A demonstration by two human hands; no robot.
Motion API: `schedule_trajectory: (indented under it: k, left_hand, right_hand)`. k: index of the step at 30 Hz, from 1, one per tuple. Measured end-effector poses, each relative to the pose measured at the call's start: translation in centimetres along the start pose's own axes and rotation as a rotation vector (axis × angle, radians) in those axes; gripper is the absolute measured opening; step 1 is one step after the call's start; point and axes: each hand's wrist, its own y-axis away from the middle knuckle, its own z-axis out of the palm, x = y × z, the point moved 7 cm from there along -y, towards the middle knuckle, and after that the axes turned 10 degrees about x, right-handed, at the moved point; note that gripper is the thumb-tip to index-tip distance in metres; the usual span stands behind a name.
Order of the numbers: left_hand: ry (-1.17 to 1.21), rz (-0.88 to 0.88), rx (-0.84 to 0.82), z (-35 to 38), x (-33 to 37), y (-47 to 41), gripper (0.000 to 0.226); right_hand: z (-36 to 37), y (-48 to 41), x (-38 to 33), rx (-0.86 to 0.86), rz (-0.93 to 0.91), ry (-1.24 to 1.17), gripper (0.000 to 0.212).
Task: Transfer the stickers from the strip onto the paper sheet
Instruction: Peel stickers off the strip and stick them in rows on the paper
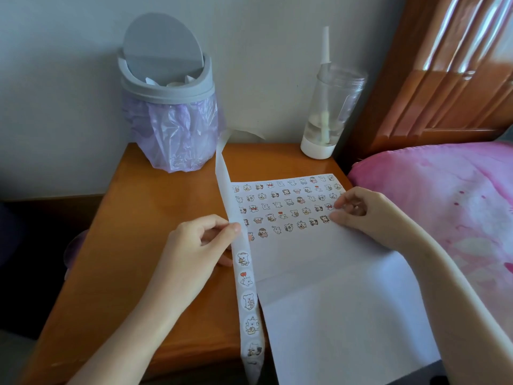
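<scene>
head view. left hand (194, 243) pinches the strip (247, 287) between thumb and forefinger, over the left edge of the paper sheet (319, 273), which lies on the table (155, 207) (near end overhanging). right hand (361, 215): curled fingertips on the sheet at the sticker rows' right end; whether they grip a sticker cannot be told. risks: a tug sliding the sheet; a crooked or overlapping sticker. bin (166, 87) holds white scraps in a lilac liner; bottle (330, 107), a little clear liquid and a straw.
</scene>
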Motion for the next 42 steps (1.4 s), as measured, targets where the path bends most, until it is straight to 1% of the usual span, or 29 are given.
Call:
schedule_trajectory:
  k: [5, 8, 9, 11, 12, 13, 14, 16, 18, 25, 27, 30, 32, 35, 40, 42]
  left_hand:
    - [0.221, -0.127, 0.041, -0.7, 0.2, 0.0, 0.017]
    - [0.275, -0.134, 0.084, -1.2, 0.4, 0.0, 0.019]
    - [0.285, -0.124, 0.099, -1.4, 0.5, 0.0, 0.018]
    - [0.283, -0.084, 0.121, -1.6, 0.8, 0.1, 0.019]
    - [0.274, -0.063, 0.131, -1.6, 1.0, 0.1, 0.019]
    - [0.264, -0.046, 0.141, -1.6, 1.1, 0.1, 0.019]
    - [0.253, -0.033, 0.151, -1.7, 1.2, 0.1, 0.020]
    - [0.228, -0.011, 0.169, -1.8, 1.2, 0.2, 0.020]
    - [0.195, 0.012, 0.185, -1.9, 1.2, 0.2, 0.021]
    - [0.198, 0.053, 0.222, -2.2, 1.5, 0.1, 0.021]
    - [0.211, 0.052, 0.218, -2.1, 1.5, 0.1, 0.022]
    - [0.248, 0.010, 0.200, -1.9, 1.4, 0.0, 0.027]
    - [0.294, -0.033, 0.158, -1.5, 1.3, 0.1, 0.033]
    - [0.312, -0.053, 0.101, -0.9, 1.5, 0.2, 0.036]
    - [0.377, -0.128, 0.081, -0.7, 1.4, 0.2, 0.033]
    - [0.365, -0.117, 0.061, -0.6, 1.3, 0.2, 0.030]
  right_hand:
    - [0.6, 0.1, 0.0, 0.036, -0.002, 0.029, 0.010]
    - [0.1, 0.4, -0.6, 0.087, 0.001, 0.090, 0.010]
    - [-0.1, 0.7, -1.5, 0.129, -0.020, 0.078, 0.010]
    - [-0.1, 1.7, -4.5, 0.201, -0.084, -0.102, 0.009]
    - [0.3, 2.4, -6.4, 0.195, -0.116, -0.222, 0.008]
    - [1.2, 3.4, -8.3, 0.149, -0.145, -0.317, 0.008]
    - [2.4, 4.4, -10.0, 0.077, -0.173, -0.364, 0.007]
    - [4.8, 6.1, -12.0, -0.039, -0.211, -0.359, 0.009]
    - [6.0, 6.9, -12.7, -0.084, -0.198, -0.384, 0.008]
    - [6.8, 7.3, -12.9, -0.183, -0.086, -0.630, 0.012]
    - [7.0, 7.3, -12.9, -0.190, -0.058, -0.656, 0.012]
    - [6.9, 7.1, -12.6, -0.152, -0.054, -0.644, 0.009]
    - [6.6, 6.9, -12.4, -0.118, -0.056, -0.650, 0.008]
    - [6.3, 6.9, -12.3, -0.088, -0.064, -0.649, 0.007]
    - [6.3, 7.0, -12.2, -0.057, -0.068, -0.629, 0.008]
    - [6.3, 7.0, -12.2, -0.050, -0.072, -0.613, 0.007]
